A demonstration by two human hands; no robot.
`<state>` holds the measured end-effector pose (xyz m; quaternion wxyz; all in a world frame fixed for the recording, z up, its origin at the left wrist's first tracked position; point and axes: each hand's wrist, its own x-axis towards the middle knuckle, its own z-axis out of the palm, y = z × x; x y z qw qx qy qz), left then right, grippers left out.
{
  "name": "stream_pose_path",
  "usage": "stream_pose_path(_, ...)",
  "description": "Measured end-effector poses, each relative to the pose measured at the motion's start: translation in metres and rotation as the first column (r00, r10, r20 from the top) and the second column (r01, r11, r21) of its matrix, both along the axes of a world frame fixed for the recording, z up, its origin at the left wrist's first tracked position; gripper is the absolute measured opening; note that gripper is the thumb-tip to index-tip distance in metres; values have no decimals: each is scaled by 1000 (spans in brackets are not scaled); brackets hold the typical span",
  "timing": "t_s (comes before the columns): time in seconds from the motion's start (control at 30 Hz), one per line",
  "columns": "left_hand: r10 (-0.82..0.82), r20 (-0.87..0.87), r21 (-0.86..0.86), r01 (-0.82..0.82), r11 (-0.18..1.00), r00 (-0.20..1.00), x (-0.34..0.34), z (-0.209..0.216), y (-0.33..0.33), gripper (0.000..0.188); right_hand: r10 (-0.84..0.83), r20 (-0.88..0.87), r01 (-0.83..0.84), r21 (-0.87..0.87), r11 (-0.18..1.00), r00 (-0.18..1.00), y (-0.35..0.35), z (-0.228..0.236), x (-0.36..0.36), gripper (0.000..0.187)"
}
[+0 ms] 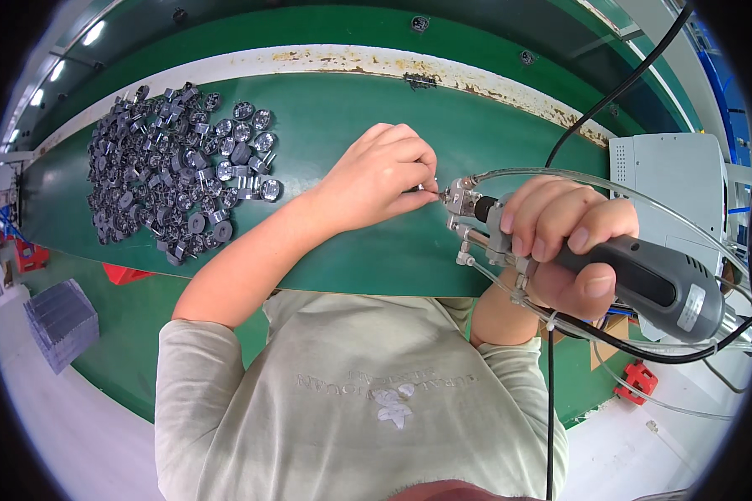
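Note:
My right hand (564, 238) is wrapped round a dark grey electric screwdriver (643, 284), which lies on its side with its metal head (462, 200) toward the left. A clear hose (560, 173) joins that head from above. My left hand (384, 171) has its fingers curled in, with the thumb and forefinger pinched right at the head's tip. Whatever small piece they grip is nearly all hidden behind the fingers. On the left of the green table (351, 108) lies a large heap of small dark plug-like parts (154, 167), some with metal pins and some with clear faces.
A pale metal box (664, 184) stands on the right. Black cables (622, 79) run above the table and down past the screwdriver. A rusty white ledge (309, 57) borders the far edge. Near the floor are a grey block (61, 321) and a red plastic piece (637, 380).

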<state>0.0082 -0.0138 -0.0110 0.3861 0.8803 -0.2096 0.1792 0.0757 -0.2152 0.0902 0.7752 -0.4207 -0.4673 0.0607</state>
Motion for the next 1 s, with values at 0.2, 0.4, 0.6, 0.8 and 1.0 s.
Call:
stream_pose_path(0.2, 8, 67, 76, -13, 997, 998, -1, 2, -1, 20, 25, 40, -23, -41, 999, 999, 3, 3, -2, 32)
stream_pose_path(0.4, 20, 89, 122, -31, 992, 996, -3, 7, -2, 27, 13, 21, -13, -10, 1000, 1000, 6, 0, -4, 34)
stream_pose_path(0.6, 77, -34, 72, -75, 995, 996, -2, 6, 2, 40, -21, -95, 20, -3, 1000, 995, 0, -7, 8, 29)
stream_pose_path(0.8, 40, -139, 133, -21, 991, 989, -2, -2, 7, 37, -10, -152, 6, -22, 1000, 988, 8, -8, 9, 27)
stream_pose_path(1.0, 33, -139, 140, -13, 990, 990, -1, -2, 8, 34, -27, -161, 21, -37, 999, 987, 11, -9, 8, 30)
